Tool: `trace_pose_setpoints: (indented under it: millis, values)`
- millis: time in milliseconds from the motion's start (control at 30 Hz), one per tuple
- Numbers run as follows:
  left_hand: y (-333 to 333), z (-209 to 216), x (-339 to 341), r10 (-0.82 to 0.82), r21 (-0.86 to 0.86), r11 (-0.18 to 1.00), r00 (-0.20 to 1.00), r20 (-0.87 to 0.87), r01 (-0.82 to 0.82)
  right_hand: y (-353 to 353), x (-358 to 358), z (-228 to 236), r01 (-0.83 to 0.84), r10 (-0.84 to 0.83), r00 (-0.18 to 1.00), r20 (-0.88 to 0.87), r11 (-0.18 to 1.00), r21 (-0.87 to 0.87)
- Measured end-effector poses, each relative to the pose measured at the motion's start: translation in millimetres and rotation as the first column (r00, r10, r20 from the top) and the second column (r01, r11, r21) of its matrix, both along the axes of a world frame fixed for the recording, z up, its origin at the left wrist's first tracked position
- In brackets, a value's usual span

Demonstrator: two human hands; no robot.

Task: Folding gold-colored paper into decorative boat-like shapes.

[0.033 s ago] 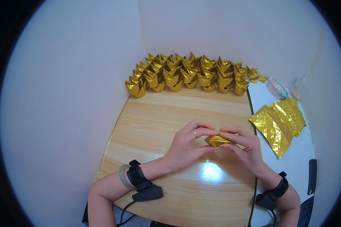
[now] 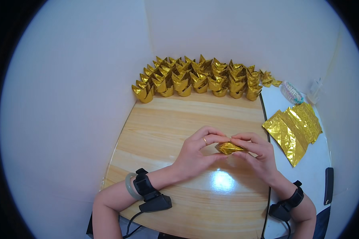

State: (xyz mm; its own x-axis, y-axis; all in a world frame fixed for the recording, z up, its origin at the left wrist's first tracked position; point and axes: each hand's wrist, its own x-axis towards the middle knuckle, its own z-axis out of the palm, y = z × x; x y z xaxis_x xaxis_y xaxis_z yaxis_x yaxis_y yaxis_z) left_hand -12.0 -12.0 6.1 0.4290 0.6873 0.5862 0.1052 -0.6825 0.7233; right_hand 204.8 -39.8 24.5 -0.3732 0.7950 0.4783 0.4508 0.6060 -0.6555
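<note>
Between my two hands, low over the wooden tabletop, is a small folded piece of gold foil paper, pointed at its ends. My left hand pinches it from the left, thumb below and fingers above. From the other side my right hand grips it the same way, with both hands' index fingertips meeting at its upper edge. The fingers hide parts of the folds. Several finished gold paper ingots stand nested in rows along the far edge of the table.
On the white surface at right lie overlapping gold foil sheets. Beyond them are a white-and-teal ribbed object and a clear plastic container. A dark oblong object lies near the right edge. Pale walls enclose the table.
</note>
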Motion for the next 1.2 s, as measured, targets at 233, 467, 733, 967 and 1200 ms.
trace_pose_setpoints:
  millis: [233,467,733,967,1200]
  values:
    - [-3,-1,2,-0.04,-0.14,0.989,0.993,0.112,0.055,-4,-5,-1,0.034,-0.04,0.993,-0.11,0.998,-0.058]
    - [-1,1,1,0.034,-0.067,0.997,0.999,-0.03,-0.036,-1,-6,-8,0.057,-0.058,0.997,0.041,0.998,0.01]
    - [8,-6,-6,0.083,0.08,0.995,0.962,-0.259,-0.065,8,12,-3,0.037,0.056,0.957,0.285,0.95,-0.31]
    - [12,-7,-7,0.019,0.271,0.959,0.937,-0.348,0.082,8,12,9,-0.131,0.086,0.93,0.356,0.986,0.104]
    - [15,-6,-7,0.006,0.357,0.924,0.926,-0.377,0.139,9,15,8,-0.309,0.17,0.821,0.544,0.935,0.175]
